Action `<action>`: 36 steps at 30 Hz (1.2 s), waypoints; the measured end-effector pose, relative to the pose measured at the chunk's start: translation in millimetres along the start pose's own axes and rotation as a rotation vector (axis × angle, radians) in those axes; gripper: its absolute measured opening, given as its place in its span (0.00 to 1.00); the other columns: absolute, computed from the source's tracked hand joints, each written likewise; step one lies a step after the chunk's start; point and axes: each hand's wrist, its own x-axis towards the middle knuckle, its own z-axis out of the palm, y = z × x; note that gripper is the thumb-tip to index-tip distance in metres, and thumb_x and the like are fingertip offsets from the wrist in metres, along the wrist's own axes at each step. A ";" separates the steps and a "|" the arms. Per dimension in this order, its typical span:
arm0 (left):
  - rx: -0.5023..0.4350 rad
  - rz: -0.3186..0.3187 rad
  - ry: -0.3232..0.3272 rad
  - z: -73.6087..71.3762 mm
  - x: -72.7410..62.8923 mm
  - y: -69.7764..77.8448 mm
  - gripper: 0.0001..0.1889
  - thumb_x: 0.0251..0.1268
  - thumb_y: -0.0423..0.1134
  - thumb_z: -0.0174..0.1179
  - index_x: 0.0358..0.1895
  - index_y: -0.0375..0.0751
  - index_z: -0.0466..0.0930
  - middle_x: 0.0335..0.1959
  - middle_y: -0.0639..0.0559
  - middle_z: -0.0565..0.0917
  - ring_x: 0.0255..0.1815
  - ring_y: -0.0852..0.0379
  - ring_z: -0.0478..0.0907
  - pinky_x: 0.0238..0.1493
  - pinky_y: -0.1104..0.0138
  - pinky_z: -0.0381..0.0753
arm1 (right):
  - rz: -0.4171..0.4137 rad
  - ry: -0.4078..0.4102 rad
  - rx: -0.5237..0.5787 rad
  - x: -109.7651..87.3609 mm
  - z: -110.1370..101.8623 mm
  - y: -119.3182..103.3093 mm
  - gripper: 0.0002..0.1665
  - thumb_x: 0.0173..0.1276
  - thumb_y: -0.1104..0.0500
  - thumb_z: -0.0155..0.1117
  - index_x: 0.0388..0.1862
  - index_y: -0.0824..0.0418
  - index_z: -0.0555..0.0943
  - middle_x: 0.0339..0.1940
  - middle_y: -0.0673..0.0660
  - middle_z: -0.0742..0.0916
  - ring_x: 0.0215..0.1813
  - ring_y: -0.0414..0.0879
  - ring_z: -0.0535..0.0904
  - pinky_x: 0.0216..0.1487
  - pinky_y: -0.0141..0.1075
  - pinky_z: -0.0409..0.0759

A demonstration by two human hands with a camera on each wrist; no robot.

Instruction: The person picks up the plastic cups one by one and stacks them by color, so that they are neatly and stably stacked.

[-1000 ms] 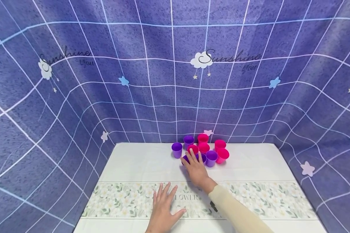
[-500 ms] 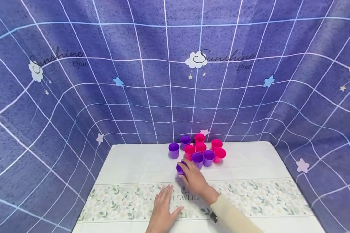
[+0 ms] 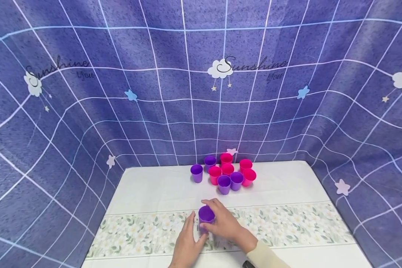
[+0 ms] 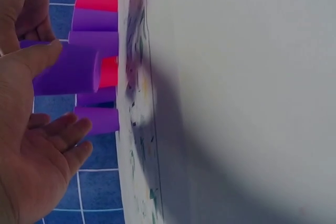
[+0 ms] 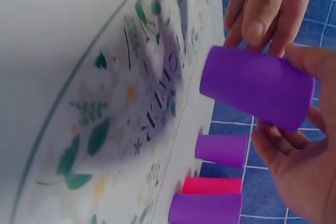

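Fingers of the right hand (image 3: 224,222) grasp a purple cup (image 3: 206,215); beside them, the left hand (image 3: 187,243) extends its own, more cups (image 3: 224,185) beyond.

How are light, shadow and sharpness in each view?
Head: bright; the gridded blue curtain looks bowed, perhaps from lens or drape. Left wrist: dimmer, broad soft shadow across the white tablecloth. Right wrist: soft shadow over the printed lettering; held purple cup fairly crisp.

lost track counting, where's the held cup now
In the head view, the cup is lower centre, over the floral strip, gripped by the right hand, left hand beside it.
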 end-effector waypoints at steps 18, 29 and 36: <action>-0.122 -0.058 0.024 9.5 -3.1 6.3 0.39 0.56 0.44 0.78 0.71 0.48 0.72 0.67 0.46 0.84 0.68 0.46 0.83 0.71 0.46 0.80 | -0.031 0.023 0.101 -22.7 -2.8 -1.1 0.32 0.76 0.40 0.65 0.73 0.50 0.75 0.63 0.48 0.82 0.64 0.47 0.83 0.67 0.48 0.85; -0.089 0.021 0.033 11.4 -10.6 10.2 0.50 0.55 0.41 0.78 0.81 0.56 0.62 0.72 0.46 0.81 0.67 0.47 0.84 0.66 0.48 0.84 | -0.072 0.328 -0.227 -10.5 -3.6 22.5 0.28 0.73 0.48 0.67 0.67 0.58 0.80 0.71 0.62 0.81 0.74 0.60 0.76 0.77 0.60 0.72; -0.078 0.002 -0.028 13.3 -12.5 11.7 0.49 0.56 0.40 0.75 0.81 0.63 0.61 0.72 0.48 0.81 0.69 0.46 0.83 0.67 0.45 0.83 | -0.068 0.362 -0.249 -6.3 -3.4 30.3 0.30 0.72 0.48 0.68 0.68 0.60 0.80 0.73 0.62 0.80 0.76 0.63 0.74 0.80 0.61 0.67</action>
